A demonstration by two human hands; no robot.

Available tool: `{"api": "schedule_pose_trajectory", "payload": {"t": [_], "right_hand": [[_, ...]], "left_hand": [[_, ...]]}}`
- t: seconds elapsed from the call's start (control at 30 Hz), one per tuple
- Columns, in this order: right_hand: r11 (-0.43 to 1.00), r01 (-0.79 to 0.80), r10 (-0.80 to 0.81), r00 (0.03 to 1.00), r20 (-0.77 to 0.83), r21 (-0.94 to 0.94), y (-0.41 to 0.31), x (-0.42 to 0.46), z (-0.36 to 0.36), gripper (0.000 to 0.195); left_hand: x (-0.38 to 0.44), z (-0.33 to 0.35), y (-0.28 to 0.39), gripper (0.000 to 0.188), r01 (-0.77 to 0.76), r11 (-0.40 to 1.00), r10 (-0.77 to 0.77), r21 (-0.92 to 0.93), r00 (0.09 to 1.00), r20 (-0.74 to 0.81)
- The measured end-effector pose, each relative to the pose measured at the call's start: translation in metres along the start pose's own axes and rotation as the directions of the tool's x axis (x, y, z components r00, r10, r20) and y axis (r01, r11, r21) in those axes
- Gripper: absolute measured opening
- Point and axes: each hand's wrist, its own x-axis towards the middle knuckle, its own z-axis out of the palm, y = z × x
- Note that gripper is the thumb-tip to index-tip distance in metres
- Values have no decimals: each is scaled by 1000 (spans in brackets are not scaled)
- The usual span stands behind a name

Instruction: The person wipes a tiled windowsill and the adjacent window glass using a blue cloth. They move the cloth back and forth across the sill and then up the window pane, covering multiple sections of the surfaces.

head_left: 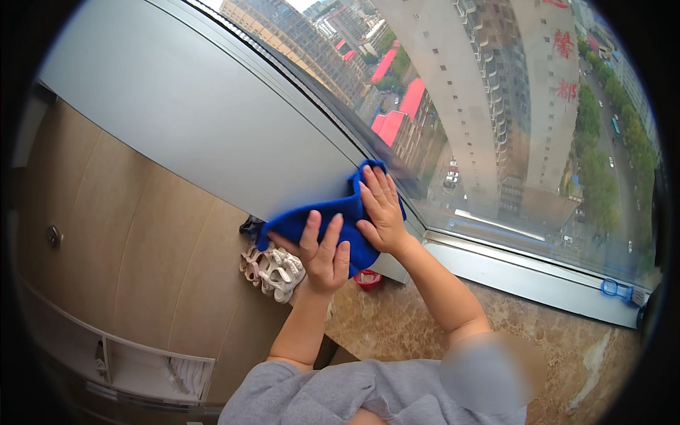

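A bright blue cloth (332, 226) lies spread against a smooth grey panel (212, 117) beside the window. My right hand (383, 215) presses its palm and fingers on the cloth's upper part, close to the window frame (297, 98). Lower and to the left, my left hand (323, 260) holds the cloth, some fingers raised and one stretched toward its left corner. Both hands cover parts of the fabric.
A brown marbled sill (393, 319) bears a red container (367, 279). Light-coloured shoes (273, 271) stand beyond my left hand. A blue-handled brush (621, 291) rests on the window ledge at right. Past the window glass (478, 133) are tall buildings. Wood-look flooring (143, 223) meets white shelving (154, 369).
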Motion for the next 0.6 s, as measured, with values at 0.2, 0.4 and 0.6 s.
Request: {"api": "schedule_pose_trajectory", "payload": {"t": [0.2,0.4,0.6], "right_hand": [[998,-46,47,998,-33,32,-20,20,5,59],[988,150,-153,986,59,47,-23,56,1,57],[996,-81,82,997,-14,22,5,-33,2,57]], "left_hand": [[-17,16,9,30,39,999,-39,-21,999,0],[-28,18,-19,61,38,972,-66,-233,991,-114],[-52,34,-13,39,2,975,-16,-222,998,-62]]}}
